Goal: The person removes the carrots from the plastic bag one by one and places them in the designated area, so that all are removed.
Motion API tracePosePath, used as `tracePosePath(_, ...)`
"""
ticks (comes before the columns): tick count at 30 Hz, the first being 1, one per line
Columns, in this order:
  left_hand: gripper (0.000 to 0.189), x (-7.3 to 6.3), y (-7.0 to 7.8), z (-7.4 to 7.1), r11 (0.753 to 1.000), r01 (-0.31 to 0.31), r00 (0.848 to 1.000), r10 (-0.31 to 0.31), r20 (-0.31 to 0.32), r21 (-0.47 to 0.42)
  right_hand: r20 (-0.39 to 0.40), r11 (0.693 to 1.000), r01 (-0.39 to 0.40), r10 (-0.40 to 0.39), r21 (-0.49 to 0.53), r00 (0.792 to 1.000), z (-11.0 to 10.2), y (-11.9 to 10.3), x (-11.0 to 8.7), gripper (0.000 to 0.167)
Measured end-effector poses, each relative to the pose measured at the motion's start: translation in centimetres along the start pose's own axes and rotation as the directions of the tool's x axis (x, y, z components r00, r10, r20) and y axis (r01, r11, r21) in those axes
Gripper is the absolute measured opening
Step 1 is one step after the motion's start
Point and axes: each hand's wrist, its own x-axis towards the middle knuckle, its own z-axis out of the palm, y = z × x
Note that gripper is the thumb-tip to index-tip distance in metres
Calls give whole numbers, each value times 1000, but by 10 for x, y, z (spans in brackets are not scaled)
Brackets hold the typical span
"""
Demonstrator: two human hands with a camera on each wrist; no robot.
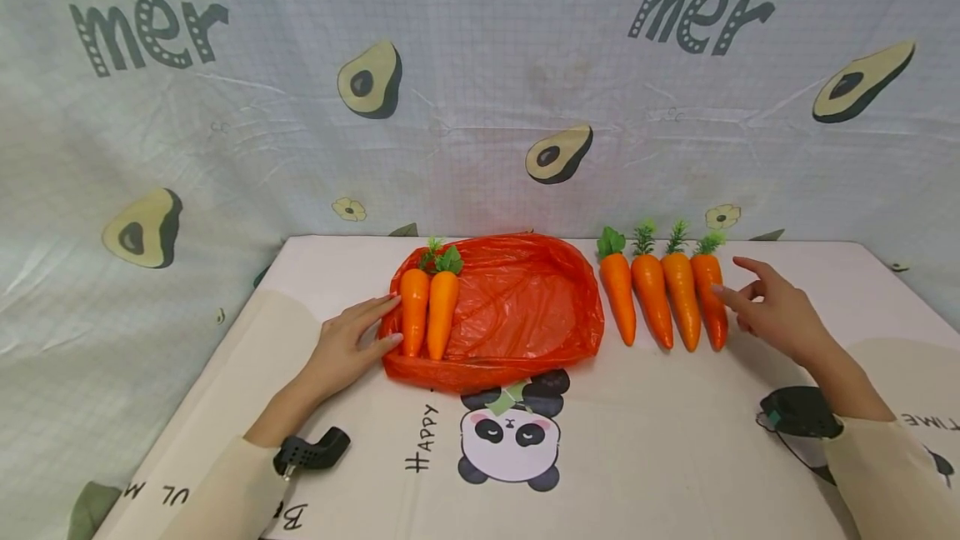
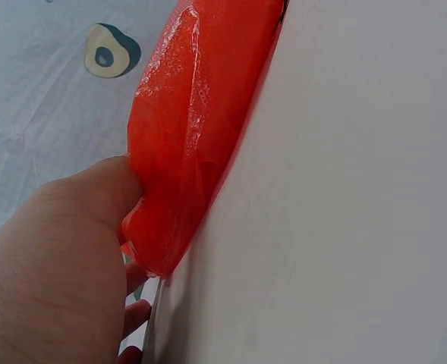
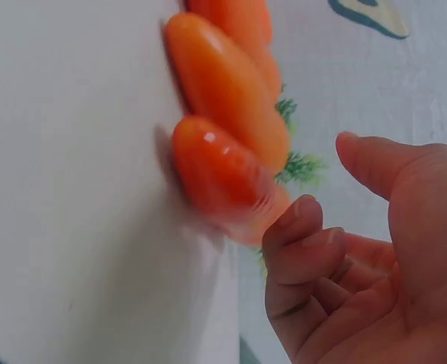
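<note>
An orange-red plastic bag (image 1: 525, 323) lies on the table with its mouth spread wide. Two carrots with green tops, a left one (image 1: 414, 311) and a right one (image 1: 442, 315), are side by side at its left end. My left hand (image 1: 345, 348) rests against the bag's left rim, fingers extended; in the left wrist view its thumb touches the bag's outer side (image 2: 185, 129). To the right of the bag, several carrots stand in a row. With its forefinger, my right hand (image 1: 780, 311) touches the rightmost carrot (image 1: 708, 290); its thumb is apart and its other fingers bend loosely.
The table (image 1: 637, 440) has a light cloth printed with a panda (image 1: 510, 444) and lettering. Behind it hangs a pale curtain (image 1: 465, 90) with avocado prints. A black device is strapped to each wrist.
</note>
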Motion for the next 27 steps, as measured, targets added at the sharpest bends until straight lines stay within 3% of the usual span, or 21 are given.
tracePosePath(12, 58, 0, 0, 0, 1000, 0, 1000, 0, 1, -7, -123, 992, 113, -106, 48, 987, 9, -44, 0, 67)
tracePosePath(27, 58, -1, 1, -1, 1000, 12, 1000, -12, 8, 4, -36, 959, 194, -190, 209, 981, 47, -107, 12, 62)
